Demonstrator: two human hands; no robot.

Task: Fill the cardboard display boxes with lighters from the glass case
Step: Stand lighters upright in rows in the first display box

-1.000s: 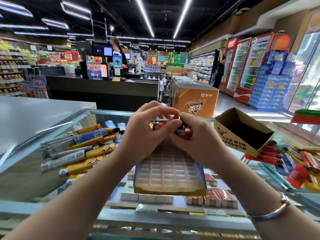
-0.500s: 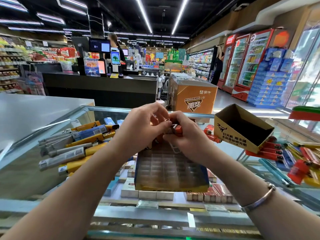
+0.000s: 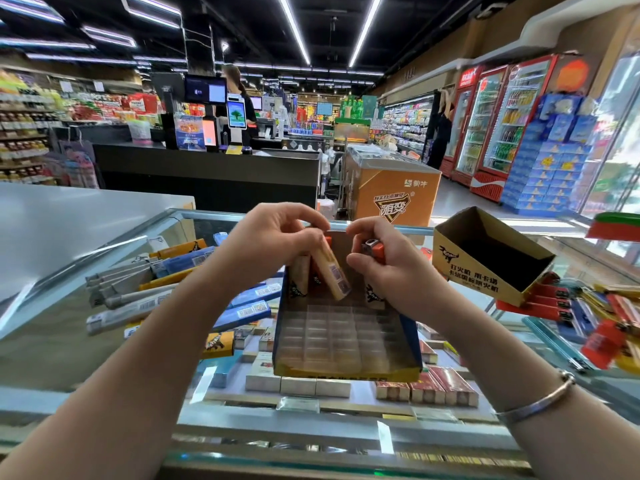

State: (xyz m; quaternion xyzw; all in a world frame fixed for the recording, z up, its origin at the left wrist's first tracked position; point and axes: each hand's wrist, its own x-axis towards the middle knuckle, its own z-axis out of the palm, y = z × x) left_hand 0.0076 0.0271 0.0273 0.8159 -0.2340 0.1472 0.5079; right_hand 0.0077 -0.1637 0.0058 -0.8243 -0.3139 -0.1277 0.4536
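A: Report hand status.

B: Left hand (image 3: 273, 244): fingers curled around a yellow lighter (image 3: 330, 271), held tilted, lower end just over the back row of the tray box (image 3: 346, 370). Right hand (image 3: 391, 268): grips an orange lighter (image 3: 374, 251) upright, metal cap on top, thumb and fingers wrapped around the body.

A: Box location?

B: Centred on the glass case (image 3: 114, 344), between both forearms. Blue sides, yellow front lip, clear grid insert. Most cells are unfilled; a few lighters stand in the back row (exact count cannot be read behind the hands).

A: Second box?

B: An open cardboard box (image 3: 485, 261) sits tilted to the right, mouth facing up and left, resting on a pile of red lighters (image 3: 533, 304).

A: Loose stock?

B: Long lighters (image 3: 145, 292) in grey, yellow and blue lie spread on the glass at left. More red and yellow lighters lie at far right (blurred). Cartons (image 3: 426, 388) sit on the shelf under the glass.

A: Anything else?

B: A silver bracelet (image 3: 540, 398) on the right wrist. Checkout counter (image 3: 207, 174) behind, orange freezer (image 3: 394, 192) beside it.
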